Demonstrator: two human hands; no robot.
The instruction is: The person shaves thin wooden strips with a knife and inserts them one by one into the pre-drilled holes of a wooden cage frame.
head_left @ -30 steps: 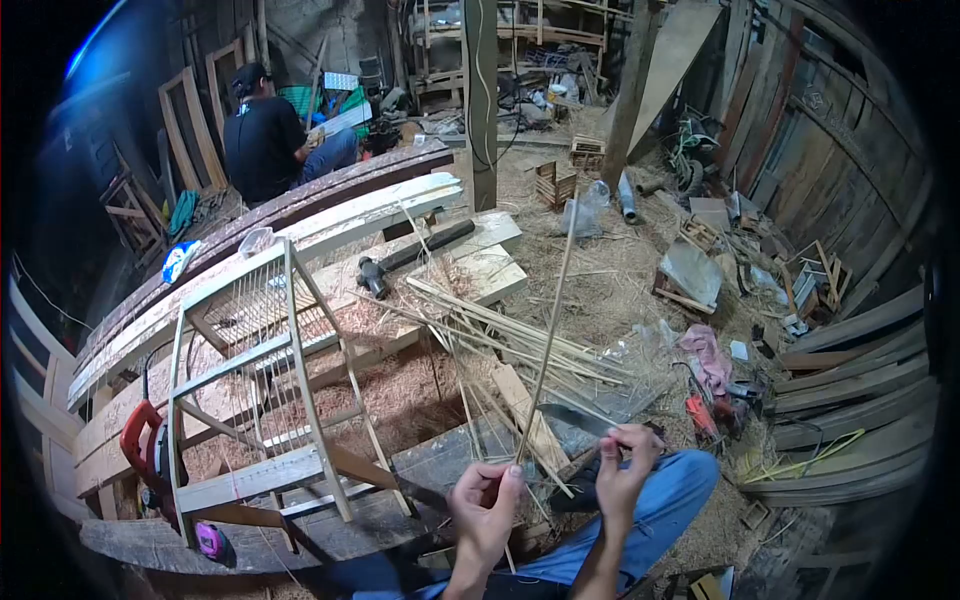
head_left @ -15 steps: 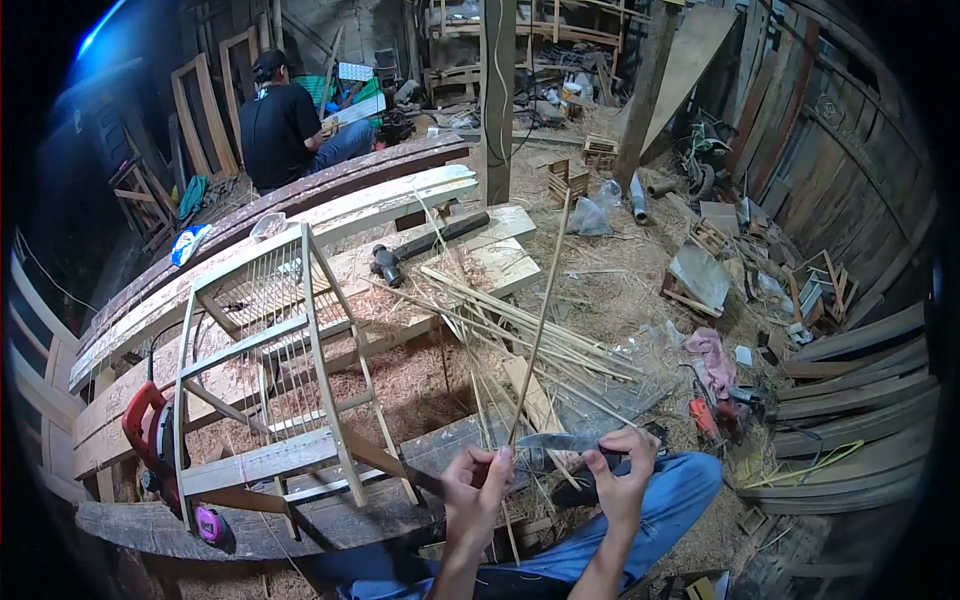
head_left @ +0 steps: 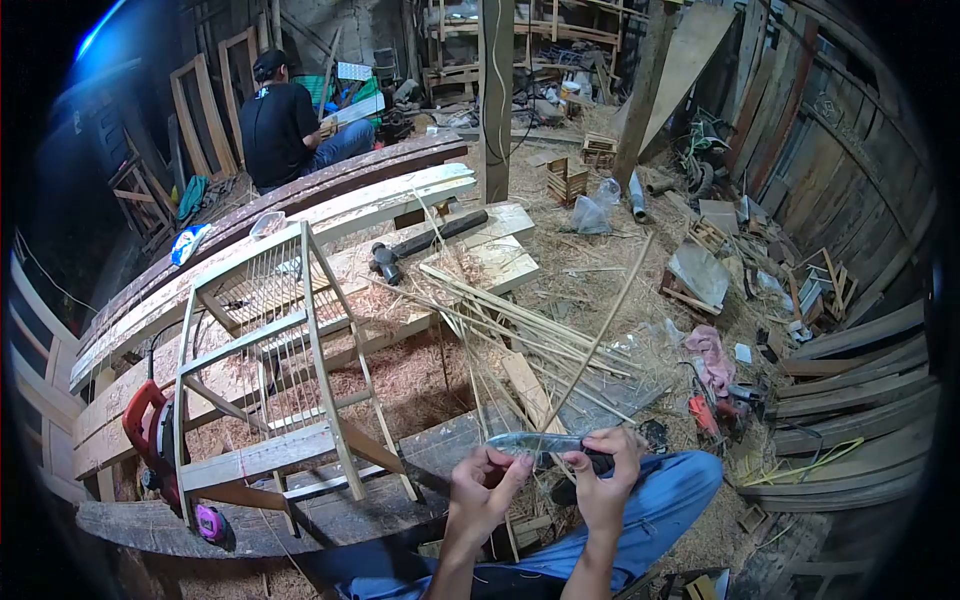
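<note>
One left hand (head_left: 485, 487) pinches a thin strip (head_left: 597, 336) by the near edge of the tabletop (head_left: 130, 520), seemingly steadying it; the right hand (head_left: 606, 472) grips a knife (head_left: 513, 440).

Bench before me: a dark plank (head_left: 150, 533) nearest, boards (head_left: 350, 268) behind, then a pale beam (head_left: 400, 197) and a dark beam (head_left: 335, 178). Reddish shavings (head_left: 425, 405) cover much of the boards. Slatted frame (head_left: 262, 462): front feet on my near plank. Tape (head_left: 208, 521): same plank, left end. Hammer (head_left: 384, 262): on the boards, handle pointing away and right. Sticks (head_left: 530, 322): loose bundle, far ends on the boards. Packet (head_left: 188, 243) and tub (head_left: 267, 226): where the beams meet; I cannot tell which bears them. Floor (head_left: 545, 275): littered; crate (head_left: 568, 186), clear bag (head_left: 592, 216), tube (head_left: 638, 198), pink cloth (head_left: 712, 365) on it.
</note>
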